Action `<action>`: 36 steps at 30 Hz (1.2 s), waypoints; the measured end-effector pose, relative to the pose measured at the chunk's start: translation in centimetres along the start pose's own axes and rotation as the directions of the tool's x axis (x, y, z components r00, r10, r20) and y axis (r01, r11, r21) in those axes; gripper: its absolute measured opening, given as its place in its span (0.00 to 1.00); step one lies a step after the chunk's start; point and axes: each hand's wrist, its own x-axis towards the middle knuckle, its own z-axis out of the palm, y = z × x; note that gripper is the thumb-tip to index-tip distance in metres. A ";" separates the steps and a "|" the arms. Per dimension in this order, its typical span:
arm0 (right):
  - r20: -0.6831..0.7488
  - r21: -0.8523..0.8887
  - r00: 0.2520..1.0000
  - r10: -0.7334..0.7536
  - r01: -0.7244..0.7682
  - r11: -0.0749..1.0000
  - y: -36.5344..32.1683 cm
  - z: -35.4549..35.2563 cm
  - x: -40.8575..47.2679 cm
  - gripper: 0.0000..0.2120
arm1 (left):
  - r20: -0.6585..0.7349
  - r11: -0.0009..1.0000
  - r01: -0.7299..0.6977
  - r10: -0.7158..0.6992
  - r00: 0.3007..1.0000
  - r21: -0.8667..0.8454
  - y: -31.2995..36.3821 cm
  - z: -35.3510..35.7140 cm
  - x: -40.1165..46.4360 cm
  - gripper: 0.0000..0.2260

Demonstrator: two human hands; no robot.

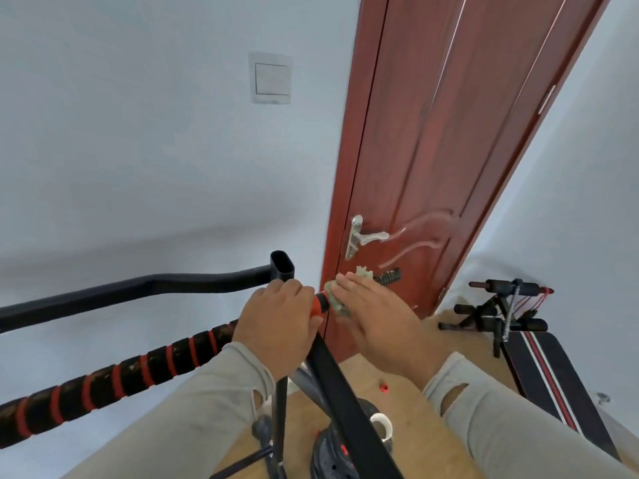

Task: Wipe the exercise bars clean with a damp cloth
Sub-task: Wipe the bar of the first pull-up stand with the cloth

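Bar: the black foam-wrapped exercise bar with red bands runs from near left to far right, ending beside the red-brown wooden door.
Left hand: curled round the bar's orange collar.
Right hand: nearer the tip, fingers flat, pressing the pale green cloth on the bar.
Room: little before the door; open leftward.

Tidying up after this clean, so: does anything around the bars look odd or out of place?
A small red part lies loose on the floor below the right hand. The grip wrap on the long bar looks scuffed and worn.
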 end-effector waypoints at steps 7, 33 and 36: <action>-0.080 0.174 0.995 0.067 -0.052 0.983 0.9 -0.1 0.9 0.18 | -0.023 0.998 0.023 -0.024 0.999 -0.065 -0.4 2.0 0.5 0.11; -0.134 -0.074 0.991 -0.001 -0.009 0.997 2.0 1.9 1.5 0.20 | -0.020 0.988 0.037 -0.041 0.999 -0.152 -0.7 2.1 0.5 0.16; -0.010 -0.091 0.996 -0.090 0.089 0.992 5.1 0.5 1.3 0.27 | -0.029 0.989 0.029 -0.034 0.999 -0.147 -0.7 2.3 0.4 0.14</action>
